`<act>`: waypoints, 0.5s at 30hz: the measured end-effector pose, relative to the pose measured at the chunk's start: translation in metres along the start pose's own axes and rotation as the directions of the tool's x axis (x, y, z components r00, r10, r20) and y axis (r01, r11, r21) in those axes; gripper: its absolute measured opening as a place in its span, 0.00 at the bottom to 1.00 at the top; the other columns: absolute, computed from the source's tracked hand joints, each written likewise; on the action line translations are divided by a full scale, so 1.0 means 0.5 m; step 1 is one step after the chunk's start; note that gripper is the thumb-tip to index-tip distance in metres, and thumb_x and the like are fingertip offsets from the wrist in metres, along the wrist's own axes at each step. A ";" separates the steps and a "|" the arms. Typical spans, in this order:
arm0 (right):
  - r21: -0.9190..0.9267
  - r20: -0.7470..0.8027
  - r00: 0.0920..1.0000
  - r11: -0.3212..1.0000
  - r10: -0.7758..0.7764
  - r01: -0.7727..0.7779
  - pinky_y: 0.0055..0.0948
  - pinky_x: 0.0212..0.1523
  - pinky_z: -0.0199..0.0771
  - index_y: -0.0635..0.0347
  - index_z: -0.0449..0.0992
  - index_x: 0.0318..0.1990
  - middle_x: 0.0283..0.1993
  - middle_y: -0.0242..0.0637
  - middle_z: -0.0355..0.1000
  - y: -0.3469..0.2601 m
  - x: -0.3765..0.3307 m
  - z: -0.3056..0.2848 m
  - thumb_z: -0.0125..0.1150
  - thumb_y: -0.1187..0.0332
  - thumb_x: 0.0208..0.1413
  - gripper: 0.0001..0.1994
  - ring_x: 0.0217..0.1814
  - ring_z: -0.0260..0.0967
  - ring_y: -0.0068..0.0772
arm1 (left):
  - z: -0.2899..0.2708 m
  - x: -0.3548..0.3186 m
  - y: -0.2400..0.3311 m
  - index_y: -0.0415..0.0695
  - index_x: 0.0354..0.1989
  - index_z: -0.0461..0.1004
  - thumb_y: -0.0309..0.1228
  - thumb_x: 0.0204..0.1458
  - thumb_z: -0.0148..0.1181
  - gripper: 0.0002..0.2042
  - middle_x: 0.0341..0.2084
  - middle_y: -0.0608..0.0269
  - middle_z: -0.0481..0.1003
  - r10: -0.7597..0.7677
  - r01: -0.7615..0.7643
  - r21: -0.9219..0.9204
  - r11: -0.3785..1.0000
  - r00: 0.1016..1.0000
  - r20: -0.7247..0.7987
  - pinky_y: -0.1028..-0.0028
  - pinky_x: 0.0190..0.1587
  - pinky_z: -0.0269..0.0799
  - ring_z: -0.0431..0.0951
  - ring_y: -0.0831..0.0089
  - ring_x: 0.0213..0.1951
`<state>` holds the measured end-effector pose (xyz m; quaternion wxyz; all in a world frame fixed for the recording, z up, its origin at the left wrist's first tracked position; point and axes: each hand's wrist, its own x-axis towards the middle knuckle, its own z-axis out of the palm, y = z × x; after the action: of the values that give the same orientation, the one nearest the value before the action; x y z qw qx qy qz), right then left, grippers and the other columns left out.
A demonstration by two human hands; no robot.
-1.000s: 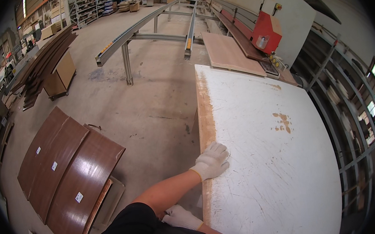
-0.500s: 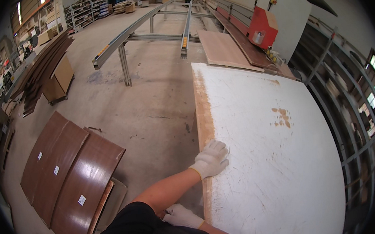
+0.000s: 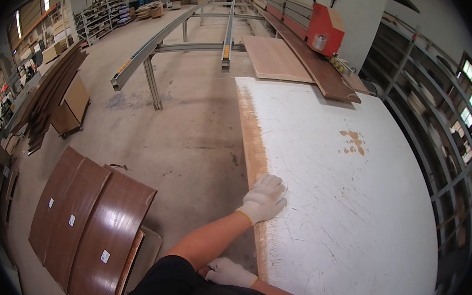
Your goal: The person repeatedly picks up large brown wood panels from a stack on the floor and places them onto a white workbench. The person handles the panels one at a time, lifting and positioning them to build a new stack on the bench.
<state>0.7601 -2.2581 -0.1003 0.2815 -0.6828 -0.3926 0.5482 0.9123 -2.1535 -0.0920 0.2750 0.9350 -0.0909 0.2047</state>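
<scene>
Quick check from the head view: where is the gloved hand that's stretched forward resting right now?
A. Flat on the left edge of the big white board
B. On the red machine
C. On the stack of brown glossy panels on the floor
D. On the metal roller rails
A: the gloved left hand lies palm-down on the white board, at its worn left edge.

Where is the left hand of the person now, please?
In the head view, the gloved left hand lies flat on the left edge of the big white panel, near the picture's middle; the brown panels lie on the floor to its left.
</scene>
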 end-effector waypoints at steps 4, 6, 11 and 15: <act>0.011 -0.006 1.000 1.000 0.003 -0.003 0.42 0.65 0.72 0.57 0.80 0.61 0.58 0.53 0.79 0.011 0.005 0.006 0.56 0.58 0.62 0.23 0.64 0.76 0.51 | 0.002 -0.003 -0.001 0.41 0.44 0.77 0.39 0.57 0.60 0.14 0.50 0.53 0.72 0.016 -0.016 0.003 1.000 1.000 -0.021 0.58 0.63 0.67 0.69 0.53 0.58; 0.058 0.004 1.000 0.998 -0.004 0.004 0.42 0.65 0.72 0.57 0.80 0.61 0.58 0.52 0.79 0.015 0.007 0.008 0.56 0.58 0.62 0.23 0.64 0.76 0.51 | 0.005 -0.002 -0.002 0.41 0.44 0.77 0.39 0.57 0.60 0.14 0.50 0.53 0.72 0.005 -0.005 -0.005 1.000 1.000 -0.025 0.58 0.63 0.67 0.69 0.53 0.58; 0.026 0.008 1.000 1.000 -0.002 0.001 0.42 0.65 0.72 0.57 0.80 0.61 0.58 0.52 0.80 0.014 0.011 0.005 0.57 0.58 0.63 0.22 0.63 0.77 0.50 | 0.005 0.002 -0.004 0.41 0.44 0.78 0.39 0.57 0.60 0.14 0.49 0.53 0.73 0.012 -0.012 0.032 0.999 1.000 -0.007 0.57 0.63 0.68 0.70 0.52 0.56; 0.066 -0.003 0.999 0.997 -0.044 0.044 0.42 0.63 0.73 0.57 0.81 0.59 0.58 0.53 0.79 0.001 0.000 0.002 0.56 0.58 0.65 0.20 0.61 0.77 0.51 | 0.000 0.007 0.004 0.41 0.42 0.79 0.39 0.57 0.60 0.14 0.47 0.52 0.75 -0.019 0.019 0.010 1.000 1.000 -0.019 0.56 0.62 0.68 0.72 0.51 0.54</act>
<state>0.7593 -2.2584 -0.1009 0.3161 -0.6647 -0.3891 0.5540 0.9147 -2.1556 -0.0897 0.2732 0.9352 -0.0783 0.2114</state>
